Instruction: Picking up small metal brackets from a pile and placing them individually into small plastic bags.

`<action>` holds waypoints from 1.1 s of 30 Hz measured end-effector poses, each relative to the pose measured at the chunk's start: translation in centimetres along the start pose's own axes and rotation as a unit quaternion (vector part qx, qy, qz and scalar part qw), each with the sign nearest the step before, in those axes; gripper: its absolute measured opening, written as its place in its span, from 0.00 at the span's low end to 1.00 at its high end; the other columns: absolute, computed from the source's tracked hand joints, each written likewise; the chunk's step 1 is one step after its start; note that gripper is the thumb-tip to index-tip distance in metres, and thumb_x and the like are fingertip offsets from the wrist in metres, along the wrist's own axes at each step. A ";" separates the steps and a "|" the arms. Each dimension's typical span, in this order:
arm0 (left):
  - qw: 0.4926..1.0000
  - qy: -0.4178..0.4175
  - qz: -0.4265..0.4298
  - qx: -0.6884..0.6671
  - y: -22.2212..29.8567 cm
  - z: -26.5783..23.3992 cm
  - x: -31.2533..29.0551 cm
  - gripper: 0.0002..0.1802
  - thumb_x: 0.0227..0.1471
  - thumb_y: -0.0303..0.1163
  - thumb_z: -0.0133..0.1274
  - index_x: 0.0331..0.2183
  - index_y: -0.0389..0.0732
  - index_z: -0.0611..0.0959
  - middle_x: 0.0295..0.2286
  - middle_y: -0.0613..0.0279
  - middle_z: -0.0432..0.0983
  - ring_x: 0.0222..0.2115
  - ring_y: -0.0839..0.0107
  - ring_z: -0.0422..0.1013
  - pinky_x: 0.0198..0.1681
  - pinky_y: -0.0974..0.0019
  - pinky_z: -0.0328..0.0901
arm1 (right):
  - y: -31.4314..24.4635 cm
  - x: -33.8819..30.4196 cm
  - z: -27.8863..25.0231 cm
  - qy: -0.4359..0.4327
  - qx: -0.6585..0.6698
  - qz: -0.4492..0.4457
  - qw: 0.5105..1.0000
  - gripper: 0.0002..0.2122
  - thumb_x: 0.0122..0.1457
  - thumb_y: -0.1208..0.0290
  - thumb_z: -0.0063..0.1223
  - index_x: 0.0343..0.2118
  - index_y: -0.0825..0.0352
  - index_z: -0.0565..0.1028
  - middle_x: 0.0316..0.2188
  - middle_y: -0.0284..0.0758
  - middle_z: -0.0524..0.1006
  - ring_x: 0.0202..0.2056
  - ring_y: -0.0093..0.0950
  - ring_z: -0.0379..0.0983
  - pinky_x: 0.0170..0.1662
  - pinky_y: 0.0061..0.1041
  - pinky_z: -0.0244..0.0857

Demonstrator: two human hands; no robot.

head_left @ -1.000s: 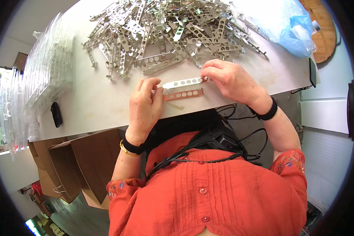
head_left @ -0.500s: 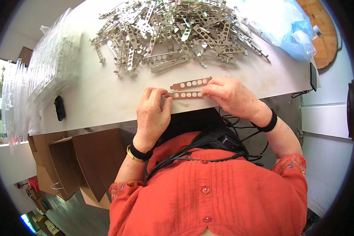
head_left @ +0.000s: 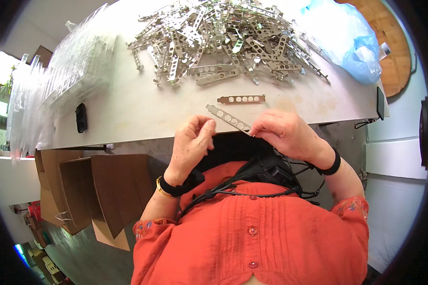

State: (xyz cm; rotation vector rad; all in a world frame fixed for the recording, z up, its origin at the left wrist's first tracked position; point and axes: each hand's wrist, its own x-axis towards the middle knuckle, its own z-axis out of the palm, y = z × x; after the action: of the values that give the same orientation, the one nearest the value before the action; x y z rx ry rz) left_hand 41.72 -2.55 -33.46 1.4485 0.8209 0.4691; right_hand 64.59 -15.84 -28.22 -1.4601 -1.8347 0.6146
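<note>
Between the thumb and fingers of my right hand is the right end of a slotted metal bracket, a thin strip with a row of round holes. It slants over the table's front edge, its far end up and to the left. My left hand is apart from it, just to its left, with the fingers curled in and the thumb against them; nothing shows in that hand. A second metal bracket of the same kind lies flat on the table beyond the held one.
A large heap of metal brackets covers the back of the white table. Clear plastic trays are stacked at the left, near a small black object. A blue plastic bag sits back right. Cardboard boxes stand below left.
My left hand has let go of the held bracket and drawn slightly down. My right hand has moved down and right, tilting the bracket from level to slanting. The other bracket lies separate.
</note>
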 end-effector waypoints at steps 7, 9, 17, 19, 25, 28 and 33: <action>0.970 -0.109 -0.076 -0.203 1.1 0.8 -1.3 0.11 0.66 0.35 0.48 0.40 0.36 0.76 0.32 0.56 0.80 0.22 0.76 0.75 0.19 0.77 0.68 | -2.0 -0.3 1.3 -0.017 -0.002 -0.016 1.000 0.04 0.55 0.80 0.57 0.33 0.67 0.76 0.31 0.38 0.77 0.34 0.38 0.76 0.37 0.32 0.71; 0.959 -0.123 -0.076 -0.243 1.4 1.1 -1.5 0.11 0.66 0.36 0.47 0.39 0.37 0.76 0.32 0.56 0.80 0.21 0.75 0.75 0.18 0.77 0.67 | -2.5 -0.5 1.4 -0.029 0.004 -0.018 0.999 0.05 0.55 0.80 0.57 0.34 0.67 0.76 0.31 0.38 0.77 0.34 0.39 0.76 0.37 0.32 0.71; 0.949 -0.115 -0.063 -0.286 1.3 1.0 -1.3 0.08 0.65 0.32 0.45 0.37 0.39 0.75 0.29 0.54 0.80 0.16 0.74 0.73 0.13 0.76 0.64 | -3.8 -1.0 0.1 -0.007 -0.002 -0.015 1.000 0.08 0.55 0.78 0.59 0.38 0.67 0.78 0.32 0.41 0.78 0.34 0.41 0.76 0.38 0.34 0.71; 0.959 -0.081 -0.062 -0.265 0.8 0.6 -0.8 0.08 0.64 0.32 0.46 0.37 0.39 0.76 0.28 0.55 0.80 0.14 0.74 0.72 0.13 0.76 0.63 | -2.8 -1.6 -1.7 0.005 -0.023 0.018 1.000 0.08 0.55 0.77 0.60 0.38 0.68 0.78 0.31 0.41 0.79 0.34 0.41 0.76 0.38 0.33 0.70; 0.979 -0.018 -0.043 -0.201 -0.5 -0.8 0.9 0.08 0.63 0.32 0.48 0.34 0.39 0.77 0.25 0.59 0.80 0.13 0.77 0.70 0.12 0.77 0.62 | 0.1 -3.5 -5.1 0.077 -0.050 0.173 0.981 0.06 0.60 0.75 0.57 0.38 0.70 0.79 0.28 0.37 0.79 0.30 0.22 0.74 0.34 0.23 0.66; 0.981 -0.013 -0.033 -0.190 -0.4 -1.2 1.5 0.08 0.63 0.32 0.49 0.33 0.38 0.77 0.25 0.59 0.79 0.13 0.77 0.70 0.13 0.77 0.62 | 0.1 -3.3 -4.9 0.083 -0.063 0.162 0.981 0.06 0.59 0.75 0.57 0.38 0.70 0.79 0.30 0.37 0.79 0.30 0.23 0.75 0.35 0.23 0.67; 0.983 -0.020 -0.046 -0.178 -1.2 -1.9 1.7 0.09 0.63 0.33 0.49 0.33 0.38 0.76 0.24 0.60 0.79 0.14 0.77 0.71 0.13 0.76 0.63 | 1.0 -0.9 -3.6 0.061 -0.078 0.114 0.989 0.07 0.59 0.73 0.56 0.37 0.70 0.78 0.34 0.40 0.79 0.35 0.30 0.77 0.37 0.28 0.70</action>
State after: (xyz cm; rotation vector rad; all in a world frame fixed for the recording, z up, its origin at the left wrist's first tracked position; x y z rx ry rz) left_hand 41.23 -0.12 -34.89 1.0817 0.7263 0.4865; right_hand 68.07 -16.72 -26.84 -1.7876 -1.6656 0.4865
